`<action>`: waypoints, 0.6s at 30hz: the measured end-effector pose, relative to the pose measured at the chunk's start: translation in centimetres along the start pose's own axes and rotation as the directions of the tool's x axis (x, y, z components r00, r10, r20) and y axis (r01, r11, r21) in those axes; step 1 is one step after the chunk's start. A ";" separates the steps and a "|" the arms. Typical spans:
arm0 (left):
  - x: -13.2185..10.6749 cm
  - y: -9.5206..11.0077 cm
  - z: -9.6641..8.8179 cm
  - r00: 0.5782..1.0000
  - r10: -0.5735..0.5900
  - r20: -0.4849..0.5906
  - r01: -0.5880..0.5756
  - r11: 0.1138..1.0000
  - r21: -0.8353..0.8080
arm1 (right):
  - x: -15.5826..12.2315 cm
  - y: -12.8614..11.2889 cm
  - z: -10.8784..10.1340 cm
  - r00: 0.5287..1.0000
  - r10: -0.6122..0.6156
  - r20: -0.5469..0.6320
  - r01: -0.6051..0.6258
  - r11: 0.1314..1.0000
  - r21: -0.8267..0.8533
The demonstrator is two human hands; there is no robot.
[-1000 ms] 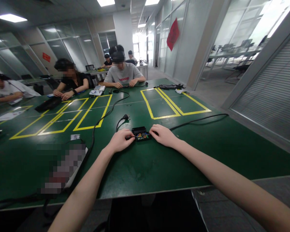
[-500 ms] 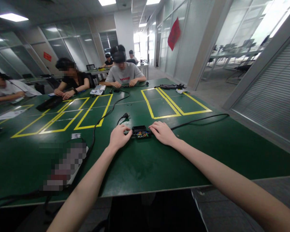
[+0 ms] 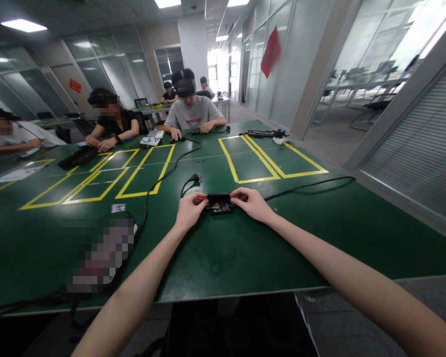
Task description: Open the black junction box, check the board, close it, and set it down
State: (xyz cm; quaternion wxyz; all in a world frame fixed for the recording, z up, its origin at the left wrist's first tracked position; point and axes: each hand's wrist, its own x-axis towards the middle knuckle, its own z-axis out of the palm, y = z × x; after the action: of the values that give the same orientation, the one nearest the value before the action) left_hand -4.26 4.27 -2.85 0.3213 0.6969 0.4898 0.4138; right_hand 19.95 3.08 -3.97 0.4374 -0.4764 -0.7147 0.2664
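Observation:
The base of a black power adapter (image 3: 222, 209) lies on the green table in front of me, its circuit board and orange-ringed coils exposed. Along its far side stands a black casing cover (image 3: 218, 197), tilted up. My left hand (image 3: 190, 209) pinches the cover's left end between thumb and fingers. At the opposite end, my right hand (image 3: 253, 204) grips it the same way. Behind my left hand lies a black mains plug (image 3: 195, 177) on a short curved cord. From beside my right hand a black cable (image 3: 308, 186) runs off to the right.
Yellow tape rectangles (image 3: 276, 176) mark the green table (image 3: 245, 263). A blurred-out object (image 3: 102, 255) lies at left, with a long cable (image 3: 145, 203) beside it. Black tool-like items (image 3: 265, 133) lie at the far edge. Co-workers sit across the table, one in a grey shirt (image 3: 193, 113).
The cover behind the adapter base has been tilted upward between my hands. My left hand has shifted slightly right, and both hands' fingers have closed on the cover's ends.

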 end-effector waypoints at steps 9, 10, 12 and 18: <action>0.0 -0.4 0.3 0.999 -0.010 0.039 0.017 0.985 -0.170 | 0.1 0.6 0.1 0.998 0.039 -0.051 -0.030 0.985 0.170; 0.0 -0.6 0.3 0.999 -0.005 0.040 0.013 0.982 -0.187 | 0.1 0.5 0.1 0.998 0.037 -0.048 -0.028 0.985 0.172; 0.2 -0.9 0.3 0.999 0.001 0.036 0.007 0.976 -0.219 | 0.0 0.4 0.1 0.999 0.030 -0.045 -0.022 0.985 0.170; 0.3 -1.1 0.3 1.000 0.012 0.017 -0.008 0.975 -0.224 | -0.1 -0.1 -0.1 0.999 0.015 -0.047 -0.007 0.987 0.160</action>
State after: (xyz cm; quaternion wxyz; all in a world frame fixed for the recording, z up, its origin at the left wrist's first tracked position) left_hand -4.41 4.87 -3.84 0.4003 0.6623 0.4337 0.4616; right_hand 19.96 2.90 -3.88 0.4897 -0.4499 -0.6778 0.3137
